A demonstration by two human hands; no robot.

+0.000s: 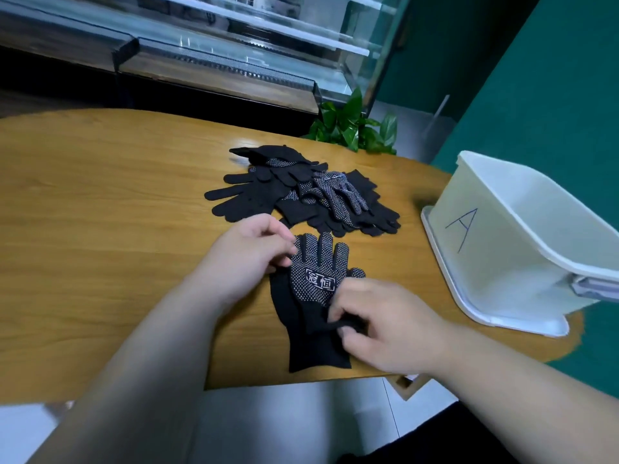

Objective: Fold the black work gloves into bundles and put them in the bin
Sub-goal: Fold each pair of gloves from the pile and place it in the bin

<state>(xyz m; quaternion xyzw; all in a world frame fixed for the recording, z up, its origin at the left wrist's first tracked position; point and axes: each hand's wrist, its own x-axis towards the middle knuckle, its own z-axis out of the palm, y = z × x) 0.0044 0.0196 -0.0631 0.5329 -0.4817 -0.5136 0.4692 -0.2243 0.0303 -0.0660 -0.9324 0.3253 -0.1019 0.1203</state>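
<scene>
A black work glove [311, 283] with white grip dots and a white logo lies flat, palm up, near the table's front edge, fingers pointing away from me. It seems to lie on a second black glove beneath it. My left hand [249, 259] pinches its left fingertip side. My right hand [382, 324] pinches the black fabric at the glove's right side, near the cuff. Behind them lies a loose pile of black gloves [301, 192]. The white bin [522, 242], marked with a blue letter A, stands at the right.
The wooden table [110, 209] has a curved edge. A green leafy plant [355, 127] sits behind the glove pile. A glass display counter [214, 58] runs along the back. A green wall rises at the right.
</scene>
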